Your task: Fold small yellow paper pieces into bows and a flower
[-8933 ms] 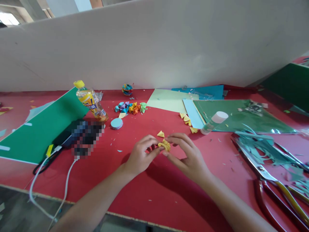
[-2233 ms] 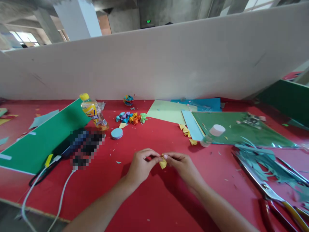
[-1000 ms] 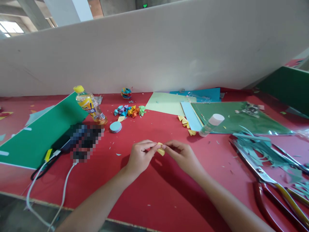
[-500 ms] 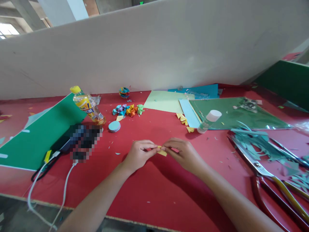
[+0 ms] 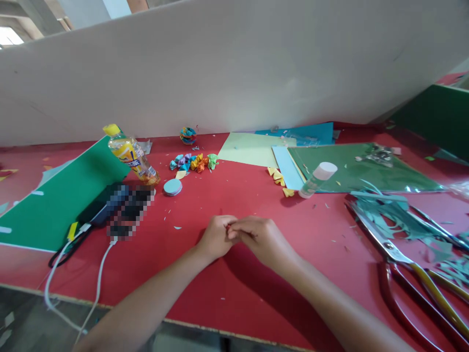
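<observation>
My left hand point(image 5: 217, 238) and my right hand point(image 5: 254, 238) meet over the middle of the red table point(image 5: 205, 298), fingertips touching. Both are closed in a pinch. The small yellow paper piece they held half a second earlier is hidden behind the fingers now. Beyond my right hand, several folded yellow paper pieces point(image 5: 277, 176) lie in a short row beside a white-capped glue stick point(image 5: 318, 179). Round light-blue paper discs point(image 5: 172, 187) sit in a stack beyond my left hand, with a flat pale-yellow paper piece point(image 5: 181, 174) just behind.
Large scissors point(image 5: 390, 248) and teal paper scraps point(image 5: 395, 215) lie at the right. Crumpled coloured paper pieces point(image 5: 194, 162) and a multicoloured ball point(image 5: 188, 135) are farther back. At the left, a drink bottle point(image 5: 132, 157) leans by a green board point(image 5: 54, 205) and a cabled power bank point(image 5: 104, 205).
My hands have come together, the right moving left over the left fingertips. The yellow paper piece between them has gone out of sight. The view has tilted slightly.
</observation>
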The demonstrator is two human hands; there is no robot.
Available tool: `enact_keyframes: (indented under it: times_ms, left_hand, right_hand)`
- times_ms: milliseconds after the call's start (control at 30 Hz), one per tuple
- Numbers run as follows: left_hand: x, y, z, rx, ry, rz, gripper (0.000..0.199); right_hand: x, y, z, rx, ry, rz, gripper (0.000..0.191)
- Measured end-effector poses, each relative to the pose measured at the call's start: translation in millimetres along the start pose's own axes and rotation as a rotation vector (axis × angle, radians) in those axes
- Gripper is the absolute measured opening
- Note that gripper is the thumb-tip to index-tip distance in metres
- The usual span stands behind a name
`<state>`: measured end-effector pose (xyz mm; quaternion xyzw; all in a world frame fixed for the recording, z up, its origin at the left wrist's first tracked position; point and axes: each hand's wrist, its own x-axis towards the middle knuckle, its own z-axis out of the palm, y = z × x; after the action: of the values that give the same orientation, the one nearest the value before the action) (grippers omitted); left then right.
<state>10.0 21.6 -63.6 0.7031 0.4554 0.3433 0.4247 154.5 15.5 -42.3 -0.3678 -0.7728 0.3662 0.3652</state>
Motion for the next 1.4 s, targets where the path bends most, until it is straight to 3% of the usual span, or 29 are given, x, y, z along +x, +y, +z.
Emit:
enact_keyframes:
  times_ms: [100,200,267,367,467,633,767,1000,1167,1400]
  left_hand:
    - [4,1,2.7,0.020,0.043,-0.013,0.010]
    - [5,6,1.1,-0.008,0.093,-0.038,0.017]
    - [4,9,-1.5,-0.035,0.127,-0.036,0.020]
    - [2,11,-5.6,-0.059,0.187,-0.006,0.023]
    - [2,11,-8.3,-0.067,0.240,0.041,0.020]
    - [1,8,-10.3,-0.009,0.328,0.146,0.020]
    - [1,7,-10.6,0.056,0.304,0.202,0.024]
    - [-2,9,-10.4,0.132,0.278,0.173,0.024]
    - [-3,12,-12.5,0.118,0.229,0.097,0.029]
    - [-1,13,-12.0,-0.047,0.239,-0.018,0.045]
  right_hand:
    - [1,2,-5,0.070,0.112,0.059,0.015]
    - [3,9,-19,0.171,0.291,0.134,0.018]
    - [4,14,-28,0.218,0.339,0.180,0.020]
    - [4,19,-32,0.246,0.222,0.180,0.022]
    - [3,19,-28,0.182,0.116,0.072,0.025]
    - [1,16,-23,-0.111,0.134,-0.111,0.020]
    - [0,19,-23,-0.299,0.171,-0.198,0.028]
    - [2,19,-23,-0.440,0.283,-0.253,0.008]
    - [2,18,-26,-0.382,0.161,-0.216,0.011]
    - [1,19,-26,-0.256,0.157,-0.099,0.014]
